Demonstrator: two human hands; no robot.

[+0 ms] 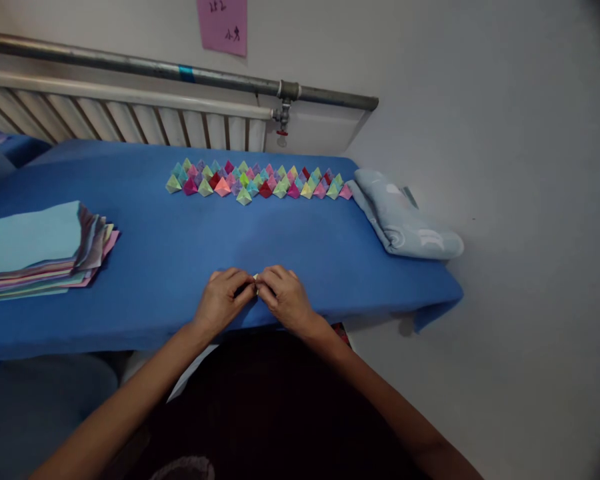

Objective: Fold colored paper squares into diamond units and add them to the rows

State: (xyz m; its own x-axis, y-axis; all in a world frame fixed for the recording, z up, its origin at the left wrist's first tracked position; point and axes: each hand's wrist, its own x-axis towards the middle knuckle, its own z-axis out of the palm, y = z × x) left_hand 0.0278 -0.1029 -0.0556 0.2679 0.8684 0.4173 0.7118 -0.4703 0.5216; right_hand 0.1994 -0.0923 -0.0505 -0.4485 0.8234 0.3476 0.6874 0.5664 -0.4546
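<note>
Near the front edge of the blue-covered table (155, 267), my left hand (225, 295) and my right hand (283, 293) meet at the fingertips. Between them they pinch a small pale yellow piece of folded paper (256, 277). Only a sliver of it shows; my fingers cover the rest, so its shape is hidden. Farther back, several folded paper pieces (245, 195) in green, pink, red, purple and blue stand in close rows, pointed tops up.
At the left lies a thick stack of coloured paper sheets (35, 233), light blue on top. A folded pale blue cloth (405, 217) rests at the table's right end. Behind the table are a white radiator (125, 120), a metal pipe (130, 61) and a red-handled valve (282, 132).
</note>
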